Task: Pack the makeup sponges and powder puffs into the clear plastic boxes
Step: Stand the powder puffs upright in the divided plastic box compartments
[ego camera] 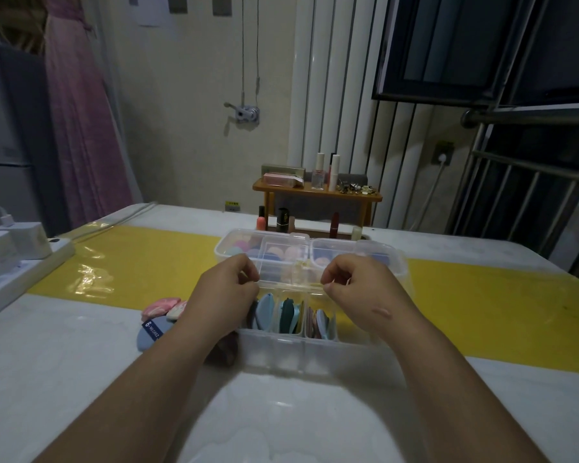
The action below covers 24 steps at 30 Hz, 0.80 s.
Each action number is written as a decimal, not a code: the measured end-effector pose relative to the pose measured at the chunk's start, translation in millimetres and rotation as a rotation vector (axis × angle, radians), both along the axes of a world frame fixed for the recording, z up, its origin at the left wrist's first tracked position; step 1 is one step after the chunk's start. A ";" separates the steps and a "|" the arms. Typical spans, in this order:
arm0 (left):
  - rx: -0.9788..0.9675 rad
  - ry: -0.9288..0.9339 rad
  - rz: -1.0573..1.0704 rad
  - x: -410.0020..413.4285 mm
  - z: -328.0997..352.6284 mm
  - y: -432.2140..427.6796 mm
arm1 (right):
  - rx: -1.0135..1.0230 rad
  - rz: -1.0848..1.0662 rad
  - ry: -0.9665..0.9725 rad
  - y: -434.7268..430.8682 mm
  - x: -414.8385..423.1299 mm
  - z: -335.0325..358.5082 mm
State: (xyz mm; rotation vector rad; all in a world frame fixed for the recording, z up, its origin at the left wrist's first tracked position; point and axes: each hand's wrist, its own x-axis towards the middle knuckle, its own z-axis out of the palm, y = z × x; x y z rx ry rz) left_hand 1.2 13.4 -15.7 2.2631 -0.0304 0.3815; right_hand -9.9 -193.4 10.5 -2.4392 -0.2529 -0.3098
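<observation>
Our left hand (pixel 229 289) and right hand (pixel 358 289), fingers (pixel 248 277) curled, pinch the lid (pixel 291 275) above the near box (pixel 315 352), packed with puffs (pixel 288 315). Behind, the far box (pixel 331 248) looks filled; loose puffs (pixel 163 309) lie on the worktop (pixel 81 362).

Clear glossy plastic box (pixel 315 349)

A wooden shelf (pixel 315 194) carries bottles (pixel 319 173). Lipsticks (pixel 283 219) stand under it. A white power strip (pixel 24 279) lies well left of it.
</observation>
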 end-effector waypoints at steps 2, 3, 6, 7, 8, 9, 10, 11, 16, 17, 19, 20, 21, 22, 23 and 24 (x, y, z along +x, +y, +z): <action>-0.001 -0.006 0.013 1.0 -0.1 1.9 | -0.002 0.005 0.000 -0.3 -0.8 0.6; -0.002 -0.003 0.018 2.0 -0.1 3.1 | -0.003 0.005 -0.002 -0.7 -0.8 0.9; -0.002 0.019 0.018 2.1 1.5 5.6 | -0.005 0.008 -0.004 -0.5 -0.9 1.1; -0.012 0.029 0.015 2.4 2.4 6.9 | -0.004 0.009 -0.004 -0.2 -0.9 1.3; -0.031 0.039 0.012 3.3 2.8 9.4 | -0.005 0.011 -0.004 -0.1 -1.3 1.5; -0.056 0.047 0.013 4.2 2.9 12.9 | -0.007 0.013 -0.004 0.0 -1.5 1.5; -0.092 0.050 0.022 5.3 3.2 17.2 | -0.008 0.016 -0.004 0.0 -1.8 1.5; -0.139 0.057 0.038 7.0 3.5 22.4 | -0.008 0.016 -0.004 -0.1 -1.9 1.4; -0.034 0.011 0.159 8.2 3.4 43.1 | -0.011 0.014 -0.001 0.0 -0.9 -0.8; 0.087 -0.001 0.192 7.6 3.4 45.4 | -0.012 0.013 0.003 0.1 -0.5 -1.1; 0.237 0.008 0.227 6.9 3.5 48.2 | -0.013 0.008 0.006 0.7 -0.4 -1.2; 0.277 0.020 0.230 7.4 2.9 48.7 | -0.016 0.005 0.005 0.9 -0.4 -1.4; 0.323 0.033 0.233 8.3 2.1 48.4 | -0.019 0.002 0.005 1.1 -0.3 -1.7; 0.378 0.046 0.231 8.5 1.8 47.1 | -0.018 0.000 0.005 1.4 -0.2 -1.9; 0.432 0.057 0.224 9.2 0.7 46.1 | -0.015 -0.002 0.006 1.5 -0.2 -2.1; 0.473 0.065 0.219 10.2 -1.2 45.5 | -0.014 -0.002 0.008 1.7 0.0 -2.6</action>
